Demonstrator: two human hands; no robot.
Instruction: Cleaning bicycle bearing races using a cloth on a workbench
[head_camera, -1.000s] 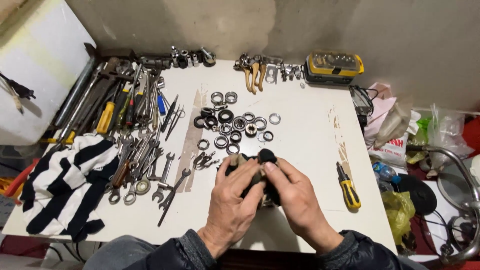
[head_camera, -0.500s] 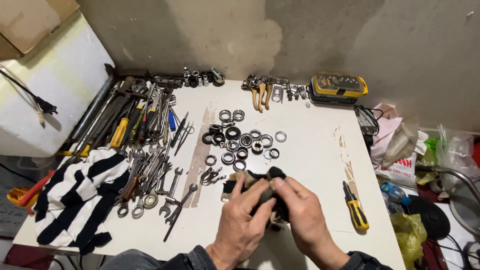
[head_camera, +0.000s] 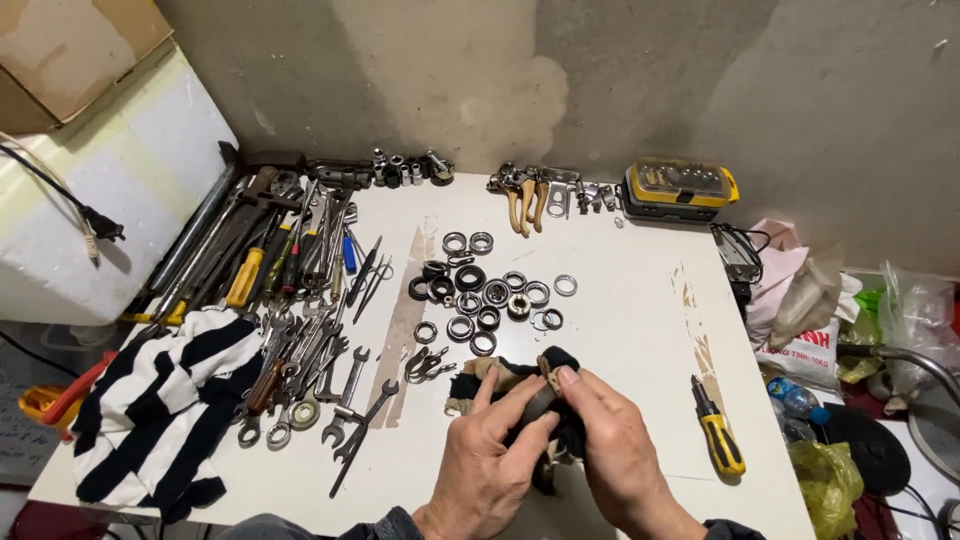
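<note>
Left hand (head_camera: 490, 462) and right hand (head_camera: 612, 455) pinching a dark round part inside a grimy black rag (head_camera: 540, 395), seemingly wiping it, just below the cluster of steel bearing rings (head_camera: 485, 290) on the white bench (head_camera: 620, 330).

A white table (head_camera: 620, 330) bears a cluster of metal rings and bearings (head_camera: 480, 290) near its centre; wrenches and screwdrivers (head_camera: 300, 320) spread toward nine o'clock; a striped cloth (head_camera: 150, 410) at eight; a yellow case (head_camera: 680, 188) at one; a yellow-handled screwdriver (head_camera: 716, 428) at four.
</note>
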